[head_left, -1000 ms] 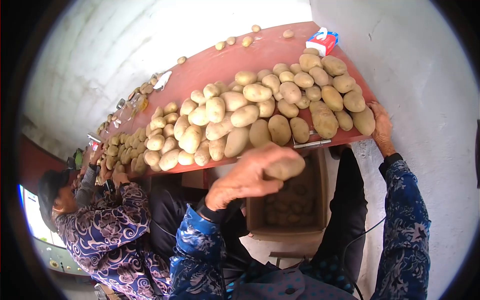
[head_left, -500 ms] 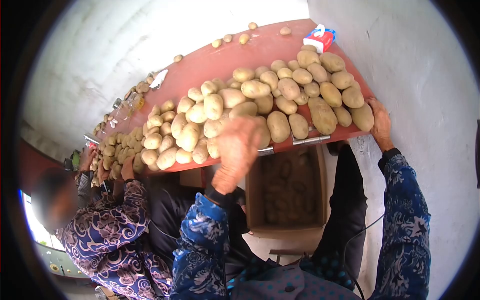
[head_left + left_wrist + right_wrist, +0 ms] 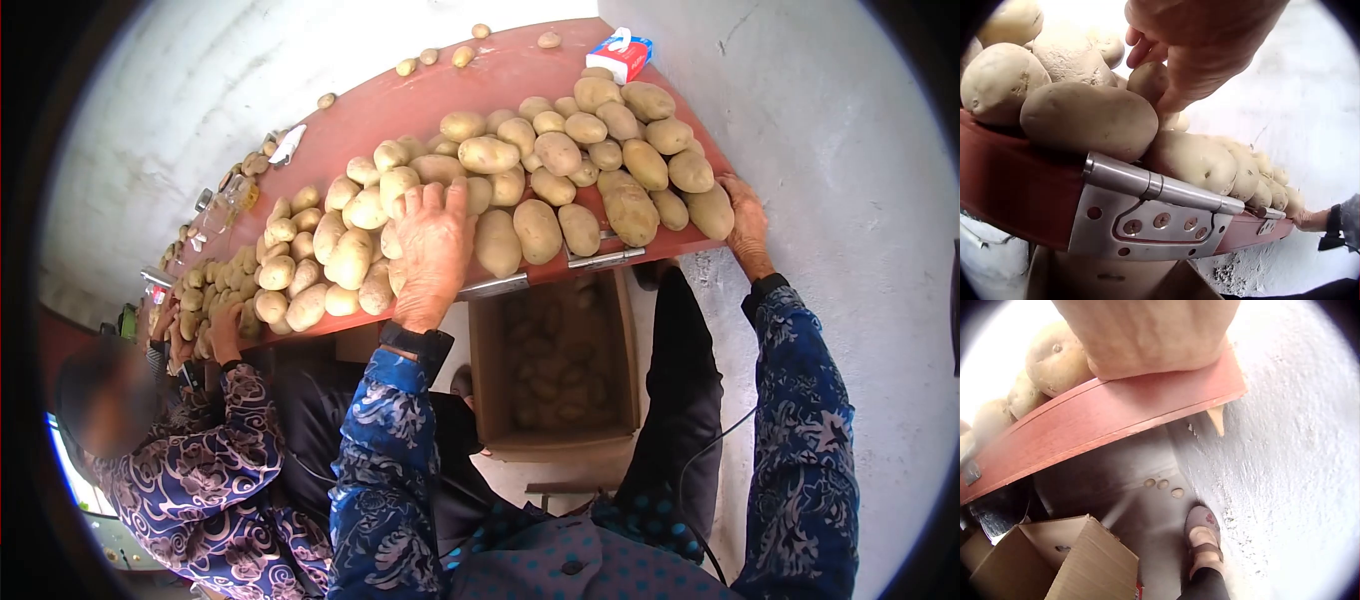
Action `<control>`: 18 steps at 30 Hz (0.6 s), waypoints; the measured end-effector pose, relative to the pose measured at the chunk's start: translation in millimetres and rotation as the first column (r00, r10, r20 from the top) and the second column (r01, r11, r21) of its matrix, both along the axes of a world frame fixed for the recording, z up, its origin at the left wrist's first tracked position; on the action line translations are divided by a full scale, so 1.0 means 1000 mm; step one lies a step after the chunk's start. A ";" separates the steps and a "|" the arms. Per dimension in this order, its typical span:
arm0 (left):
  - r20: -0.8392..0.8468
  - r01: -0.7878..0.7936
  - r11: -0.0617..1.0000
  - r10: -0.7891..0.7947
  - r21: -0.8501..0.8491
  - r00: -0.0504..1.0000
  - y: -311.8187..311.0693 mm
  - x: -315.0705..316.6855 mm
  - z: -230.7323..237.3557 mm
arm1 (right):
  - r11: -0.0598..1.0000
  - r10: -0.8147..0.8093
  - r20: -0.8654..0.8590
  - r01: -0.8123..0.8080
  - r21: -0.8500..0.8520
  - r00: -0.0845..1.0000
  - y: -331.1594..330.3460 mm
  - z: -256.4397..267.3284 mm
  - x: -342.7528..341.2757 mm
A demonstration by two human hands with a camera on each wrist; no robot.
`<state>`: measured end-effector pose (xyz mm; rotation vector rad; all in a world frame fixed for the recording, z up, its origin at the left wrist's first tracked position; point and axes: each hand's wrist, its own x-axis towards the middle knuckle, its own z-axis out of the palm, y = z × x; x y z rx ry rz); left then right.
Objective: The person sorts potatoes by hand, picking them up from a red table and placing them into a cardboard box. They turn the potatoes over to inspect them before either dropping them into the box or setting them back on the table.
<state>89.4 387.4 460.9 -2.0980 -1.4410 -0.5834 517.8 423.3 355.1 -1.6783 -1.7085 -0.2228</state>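
Note:
A long heap of potatoes (image 3: pixel 490 155) lies along the front of a red table (image 3: pixel 330 135). My left hand (image 3: pixel 435 250) reaches into the front of the heap from above. In the left wrist view its thumb and fingers close around a small potato (image 3: pixel 1147 81), partly hidden by the hand. A larger potato (image 3: pixel 1088 119) sits just in front, above a metal hinge (image 3: pixel 1154 212) on the table edge. Over at the right corner, my right hand (image 3: pixel 745 222) rests on the table edge beside the end potato (image 3: pixel 710 212), holding nothing loose.
Below the table edge stands a cardboard box (image 3: pixel 555 450) with potatoes inside. A tissue pack (image 3: pixel 620 55) lies at the far corner. Another person's patterned sleeve (image 3: pixel 195 460) is at the left, hands at the heap. The wall (image 3: pixel 850 200) bounds the right side.
My left hand, earlier holding a potato above the box, no longer has that one. It has moved left and forward into the heap. The right hand stays at the corner.

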 end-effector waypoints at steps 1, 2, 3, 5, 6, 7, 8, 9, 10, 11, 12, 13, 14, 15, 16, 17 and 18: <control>0.002 0.001 1.000 -0.001 0.001 1.000 -0.001 0.000 0.003 | 1.000 0.003 -0.003 -0.003 -0.006 1.000 0.000 0.001 0.000; 0.064 0.020 0.998 -0.023 0.053 0.998 -0.003 0.000 0.006 | 1.000 0.001 -0.004 -0.001 -0.005 1.000 0.000 0.001 0.000; 0.124 0.037 0.994 -0.050 0.105 0.991 -0.005 0.001 0.009 | 1.000 -0.007 -0.014 0.007 -0.017 1.000 -0.001 0.000 -0.001; 0.286 0.095 0.995 -0.084 -0.027 0.954 -0.021 0.002 0.020 | 1.000 -0.016 -0.027 0.015 -0.027 1.000 -0.001 -0.001 0.000; 0.445 0.170 0.974 -0.088 -0.148 0.891 -0.030 0.002 0.024 | 1.000 -0.015 -0.012 0.015 -0.015 1.000 0.001 -0.004 0.002; 0.676 0.367 0.880 -0.074 -0.302 0.733 -0.039 0.003 0.027 | 1.000 -0.014 0.004 0.014 -0.002 1.000 0.003 -0.004 0.003; 0.772 0.564 0.751 -0.118 -0.342 0.625 -0.044 0.003 0.026 | 1.000 -0.012 0.002 0.012 0.000 1.000 0.003 -0.005 0.003; 0.770 0.654 0.625 -0.130 -0.425 0.625 -0.047 0.003 0.025 | 1.000 -0.013 -0.013 0.012 -0.003 1.000 0.003 -0.006 0.003; 0.660 0.655 0.552 -0.231 -0.516 0.715 -0.055 0.007 0.028 | 1.000 -0.012 -0.026 0.012 -0.007 1.000 0.003 -0.006 0.003; 0.588 0.655 0.507 -0.314 -0.560 0.745 -0.056 0.012 0.022 | 1.000 -0.008 -0.023 0.007 -0.006 1.000 0.003 -0.006 0.002; 0.513 0.649 0.463 -0.397 -0.604 0.761 -0.056 0.017 0.014 | 1.000 -0.002 -0.006 0.002 -0.005 1.000 0.003 -0.005 0.003; 0.514 0.649 0.465 -0.397 -0.602 0.761 -0.058 0.022 0.006 | 1.000 0.002 0.011 -0.002 -0.002 1.000 0.003 -0.005 0.004; 0.465 0.634 0.451 -0.436 -0.628 0.771 -0.059 0.026 -0.003 | 1.000 0.003 0.013 -0.003 0.001 1.000 0.003 -0.005 0.004; 0.412 0.616 0.441 -0.475 -0.653 0.777 -0.060 0.029 -0.008 | 1.000 0.000 0.013 0.000 0.007 1.000 0.004 -0.006 0.005; 0.407 0.613 0.447 -0.477 -0.651 0.779 -0.061 0.031 -0.010 | 1.000 -0.003 0.012 0.003 0.015 1.000 0.004 -0.007 0.005; 0.402 0.597 0.410 -0.469 -0.689 0.786 -0.061 0.033 -0.012 | 1.000 -0.001 0.010 0.001 0.023 1.000 0.005 -0.007 0.007; 0.396 0.578 0.375 -0.459 -0.725 0.795 -0.060 0.033 -0.012 | 1.000 0.002 0.013 -0.002 0.020 1.000 0.005 -0.008 0.008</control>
